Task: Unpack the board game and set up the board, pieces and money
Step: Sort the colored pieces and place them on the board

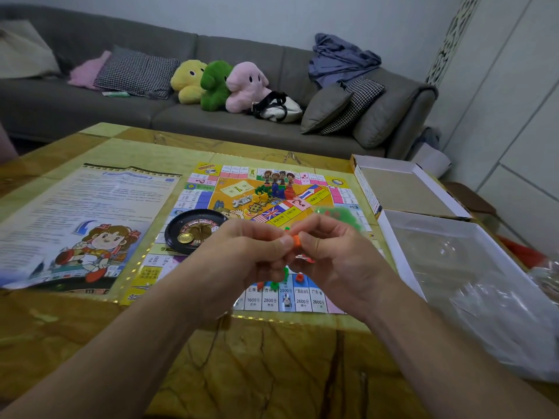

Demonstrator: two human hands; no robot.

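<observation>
Left hand (251, 249) and right hand (329, 252) together pinch a small orange game piece (297, 239) above the game board (266, 225), near the worktop's (272, 358) front edge.

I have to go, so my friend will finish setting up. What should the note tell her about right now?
Both hands, left hand and right hand, pinch one small orange piece above the board.
Done: board unfolded on the table, spinner wheel on it, pawns grouped mid-board, rule sheet spread on the left.
Loose little pieces lie near the board's front edge. The empty box halves sit on the right.
Left: sorting the little pieces. No money in sight.
</observation>
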